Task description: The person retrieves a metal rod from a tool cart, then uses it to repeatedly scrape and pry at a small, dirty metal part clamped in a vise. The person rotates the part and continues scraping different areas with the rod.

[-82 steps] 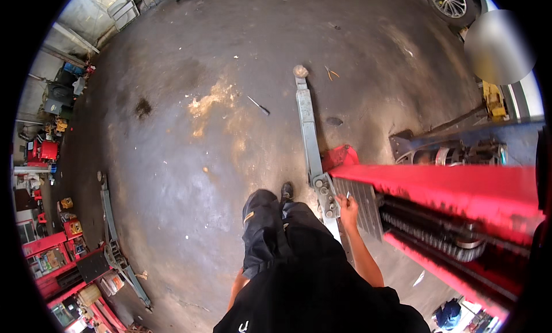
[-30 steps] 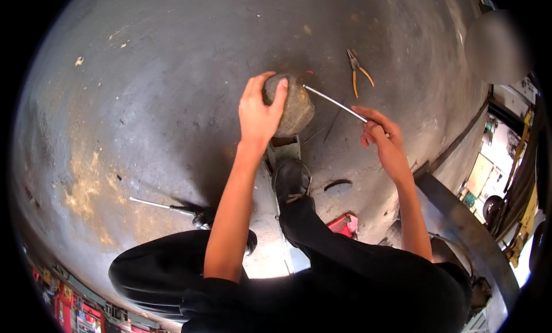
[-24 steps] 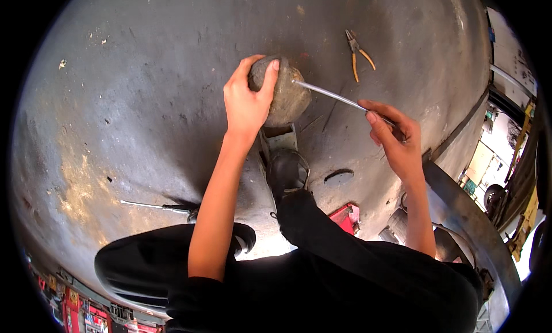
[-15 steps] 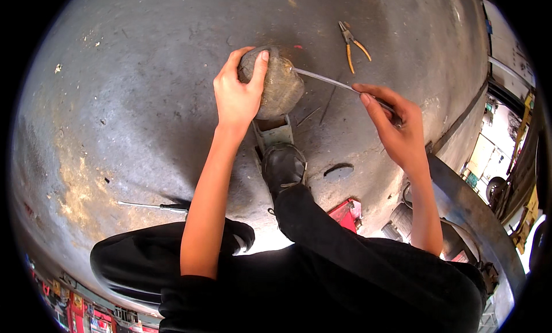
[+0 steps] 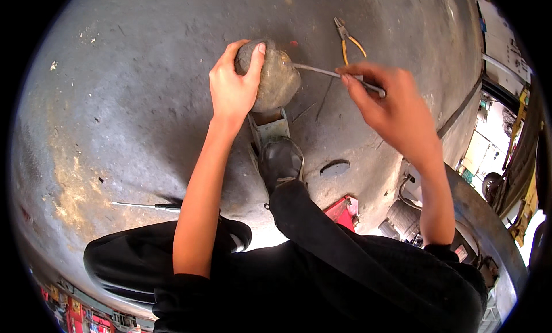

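Note:
My left hand (image 5: 234, 91) grips the left side of a rounded, dirty grey-brown part (image 5: 277, 83), its thumb lying over the top. That part rests against the end of a metal channel bar (image 5: 270, 125), which runs back under my dark shoe (image 5: 282, 160). Pinched between the fingers of my right hand (image 5: 385, 97) is a thin metal rod (image 5: 316, 70). Its far tip meets the right edge of the rounded part; the other end pokes out under the hand. Pliers with yellow handles (image 5: 347, 37) lie on the floor just beyond my right hand.
A long-shafted screwdriver (image 5: 144, 205) lies on the grey floor (image 5: 138, 114) by my left forearm. Near my right leg are a flat dark disc (image 5: 335, 168) and a red object (image 5: 343, 212). A large curved metal piece (image 5: 483, 209) stands at the right.
My right hand has moved left and slightly away from me, sliding along or turning the rod, whose rear end now shows. My left hand keeps its grip on the rounded part.

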Available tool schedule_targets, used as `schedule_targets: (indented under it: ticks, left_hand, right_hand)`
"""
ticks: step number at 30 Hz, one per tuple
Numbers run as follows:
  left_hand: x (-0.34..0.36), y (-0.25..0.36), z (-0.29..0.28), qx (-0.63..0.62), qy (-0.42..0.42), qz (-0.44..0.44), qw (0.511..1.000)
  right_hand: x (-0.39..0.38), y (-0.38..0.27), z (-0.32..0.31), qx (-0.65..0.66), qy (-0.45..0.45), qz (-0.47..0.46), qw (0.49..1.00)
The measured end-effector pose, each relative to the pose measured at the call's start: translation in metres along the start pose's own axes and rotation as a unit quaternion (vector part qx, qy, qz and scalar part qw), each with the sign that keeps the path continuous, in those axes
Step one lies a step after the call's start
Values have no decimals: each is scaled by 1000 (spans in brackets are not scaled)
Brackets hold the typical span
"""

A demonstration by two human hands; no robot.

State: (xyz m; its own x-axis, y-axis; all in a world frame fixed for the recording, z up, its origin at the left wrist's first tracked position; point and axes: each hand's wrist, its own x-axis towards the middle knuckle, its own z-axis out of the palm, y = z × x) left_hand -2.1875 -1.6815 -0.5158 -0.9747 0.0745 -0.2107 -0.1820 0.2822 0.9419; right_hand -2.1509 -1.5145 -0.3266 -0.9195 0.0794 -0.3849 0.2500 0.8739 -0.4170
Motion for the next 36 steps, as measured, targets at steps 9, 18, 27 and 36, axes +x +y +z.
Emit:
schedule_targets:
  ticks: [9,18,27,36]
  left_hand:
    - [-1,-1,0,-1,0,-4,1000]
    - [-1,-2,3,8,0,13,1000]
    - [-1,-3,0,26,-3,17,1000]
    - [1,-6,3,42,0,37,998]
  right_hand:
    - [25,-23,-6,-97,5,-66,993]
    - [35,-23,-7,-197,-56,-174,963]
    - [39,-24,-12,-255,-119,-265,922]
    - [44,-35,-22,-293,-154,-262,907]
